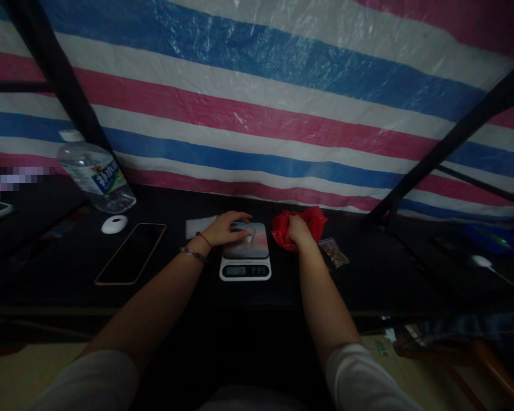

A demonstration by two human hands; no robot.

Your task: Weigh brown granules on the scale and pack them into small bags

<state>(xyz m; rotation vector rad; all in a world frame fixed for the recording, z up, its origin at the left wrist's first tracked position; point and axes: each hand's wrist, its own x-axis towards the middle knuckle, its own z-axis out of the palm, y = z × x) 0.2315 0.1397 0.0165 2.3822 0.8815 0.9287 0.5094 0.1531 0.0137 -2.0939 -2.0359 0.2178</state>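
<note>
My left hand [230, 229] is over the left side of a small digital kitchen scale [245, 269], thumb and fingers apart. On the scale's shiny metal plate, near the fingertips, is a small pale or clear item [250, 233], too dim to name. My right hand [298, 229] reaches into a crumpled red plastic bag [318, 221] right of the scale, and its fingers are hidden inside. Beside that bag lies a small clear pouch [334, 253] holding brownish bits. A whitish flat packet [199, 227] is partly behind my left hand.
To the left are a phone [132, 254], a white rounded case [114, 224] and a clear plastic bottle [96, 171] with a label. Black frame bars slant up at both sides. A striped tarpaulin [257, 125] hangs behind the black table [175, 291].
</note>
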